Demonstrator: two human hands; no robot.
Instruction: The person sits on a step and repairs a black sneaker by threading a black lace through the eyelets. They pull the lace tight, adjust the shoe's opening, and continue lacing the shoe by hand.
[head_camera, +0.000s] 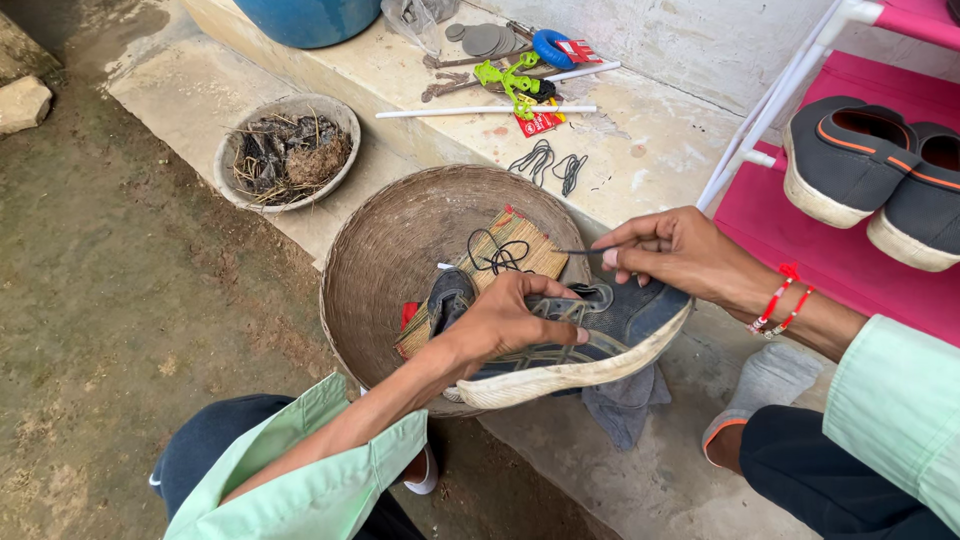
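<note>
The left hand is clamped over the upper of a dark grey sneaker, fingers curled across the lace area, holding it sole-side toward the person above a wide woven basket. The right hand is pinched shut on a thin dark lace end just beside the shoe's tongue; whether there is a needle or only the lace tip I cannot make out. Loose black lace loops over a small straw mat in the basket, and a grey cloth hangs under the shoe.

Farther back on the concrete counter a small red packet lies beside a bright green tool, with a blue ring with a red-and-white card behind it; their print is too small to tell. Two spare black laces lie near. At right, a pair of dark slip-on shoes sits on a pink shelf, cut off by the frame edge.
</note>
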